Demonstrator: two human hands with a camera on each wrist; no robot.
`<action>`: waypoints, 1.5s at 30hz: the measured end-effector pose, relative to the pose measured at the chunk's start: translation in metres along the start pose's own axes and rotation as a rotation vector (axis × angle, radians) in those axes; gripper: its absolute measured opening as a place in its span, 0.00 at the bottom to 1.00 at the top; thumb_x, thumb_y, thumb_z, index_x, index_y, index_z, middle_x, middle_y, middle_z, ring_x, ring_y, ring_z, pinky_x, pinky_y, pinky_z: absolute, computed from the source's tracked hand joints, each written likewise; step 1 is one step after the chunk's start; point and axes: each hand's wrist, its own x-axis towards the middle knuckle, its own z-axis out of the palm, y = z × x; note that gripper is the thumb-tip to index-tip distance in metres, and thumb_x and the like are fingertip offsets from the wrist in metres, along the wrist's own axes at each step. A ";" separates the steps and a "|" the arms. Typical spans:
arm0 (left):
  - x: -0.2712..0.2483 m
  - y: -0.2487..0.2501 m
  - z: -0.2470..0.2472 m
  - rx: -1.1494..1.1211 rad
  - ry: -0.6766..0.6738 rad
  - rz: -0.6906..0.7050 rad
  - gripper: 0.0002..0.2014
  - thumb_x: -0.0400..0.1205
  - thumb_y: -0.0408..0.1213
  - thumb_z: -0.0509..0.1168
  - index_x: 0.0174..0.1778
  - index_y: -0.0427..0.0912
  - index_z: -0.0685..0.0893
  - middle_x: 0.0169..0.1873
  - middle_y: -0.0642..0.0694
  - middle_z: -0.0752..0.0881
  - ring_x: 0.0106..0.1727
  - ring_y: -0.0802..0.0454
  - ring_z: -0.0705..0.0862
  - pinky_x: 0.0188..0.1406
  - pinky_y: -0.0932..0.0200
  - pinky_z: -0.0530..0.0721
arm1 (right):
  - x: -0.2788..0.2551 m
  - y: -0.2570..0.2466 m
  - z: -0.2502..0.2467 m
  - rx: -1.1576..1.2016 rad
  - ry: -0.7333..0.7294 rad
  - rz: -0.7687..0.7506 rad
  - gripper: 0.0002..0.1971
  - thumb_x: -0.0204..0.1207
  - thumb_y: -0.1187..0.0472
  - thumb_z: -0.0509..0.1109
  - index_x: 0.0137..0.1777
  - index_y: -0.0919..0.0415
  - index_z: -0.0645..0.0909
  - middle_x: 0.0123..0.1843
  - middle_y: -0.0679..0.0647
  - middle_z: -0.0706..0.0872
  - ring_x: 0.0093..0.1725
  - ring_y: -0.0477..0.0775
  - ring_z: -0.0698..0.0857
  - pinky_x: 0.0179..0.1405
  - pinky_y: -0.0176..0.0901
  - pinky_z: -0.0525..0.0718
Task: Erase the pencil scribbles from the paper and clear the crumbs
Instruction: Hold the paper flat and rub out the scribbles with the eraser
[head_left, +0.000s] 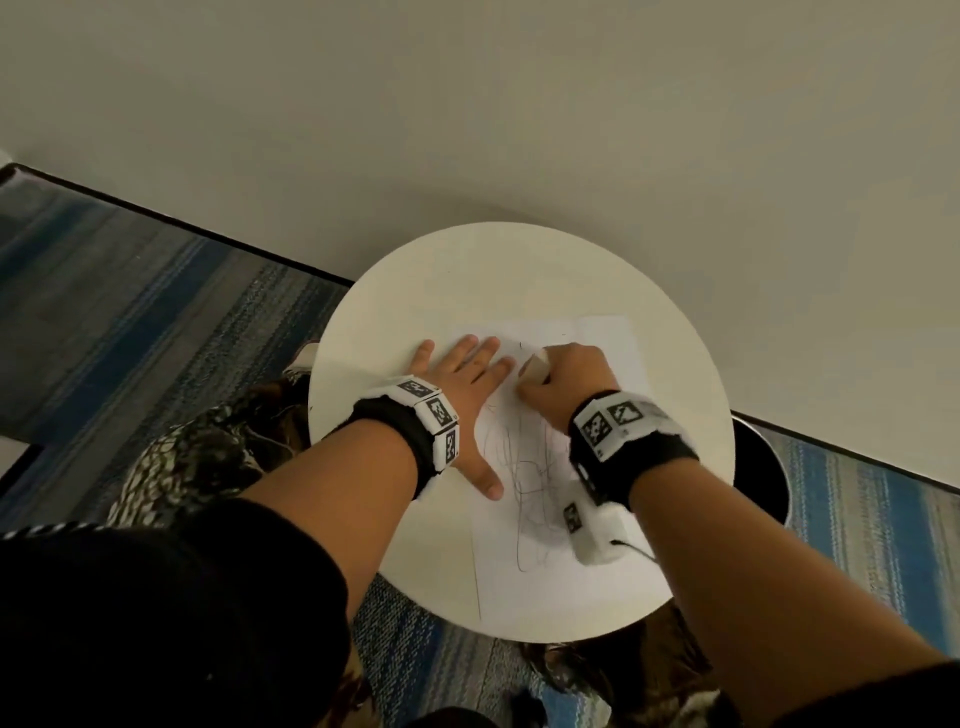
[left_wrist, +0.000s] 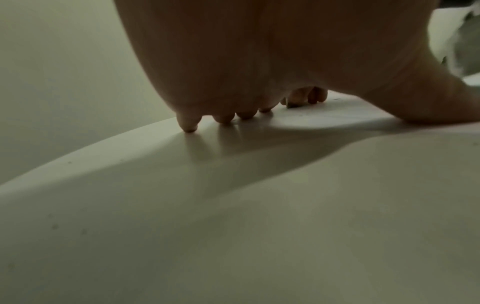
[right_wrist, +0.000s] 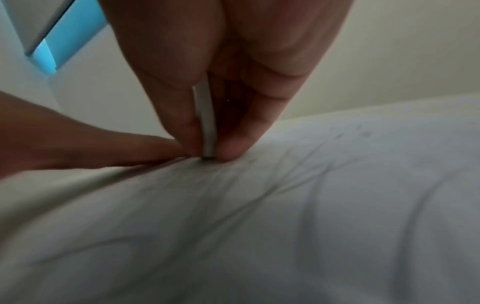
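Round white bench (head_left: 441, 291) against a pale wall, dark bin (head_left: 763, 467) tucked behind its right edge. Paper (head_left: 613, 343) lay lengthwise away from the body, scribbles (head_left: 524, 467) across its near half. Left hand (head_left: 462, 379) pressed flat, fingers spread, over the paper's left edge. Right hand (head_left: 566, 374) pinched the eraser (head_left: 535, 366) upright, tip on the paper.

One round table (head_left: 519, 270), one sheet of paper (head_left: 608, 338) on it, one patch of pencil scribbles (head_left: 530, 478), one eraser (head_left: 536, 366), two hands, two wristbands.
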 end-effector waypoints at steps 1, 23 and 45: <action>0.000 0.000 -0.001 -0.002 0.000 0.003 0.71 0.57 0.79 0.68 0.83 0.52 0.30 0.82 0.50 0.28 0.83 0.48 0.29 0.78 0.35 0.33 | -0.005 -0.005 0.008 -0.014 -0.027 -0.039 0.14 0.79 0.59 0.64 0.53 0.68 0.85 0.51 0.64 0.90 0.53 0.63 0.87 0.51 0.47 0.85; 0.001 0.004 -0.007 0.002 0.002 0.004 0.71 0.58 0.77 0.70 0.83 0.50 0.32 0.83 0.49 0.30 0.83 0.47 0.31 0.78 0.32 0.37 | -0.013 -0.010 0.014 0.035 -0.133 -0.041 0.13 0.77 0.59 0.66 0.51 0.68 0.86 0.49 0.63 0.90 0.52 0.62 0.88 0.50 0.48 0.85; 0.006 -0.026 -0.008 -0.009 -0.060 -0.099 0.75 0.53 0.80 0.68 0.81 0.49 0.26 0.81 0.52 0.26 0.82 0.50 0.27 0.74 0.25 0.36 | 0.035 -0.019 -0.007 -0.058 -0.103 -0.111 0.14 0.76 0.56 0.66 0.53 0.64 0.87 0.53 0.60 0.90 0.55 0.62 0.87 0.60 0.52 0.85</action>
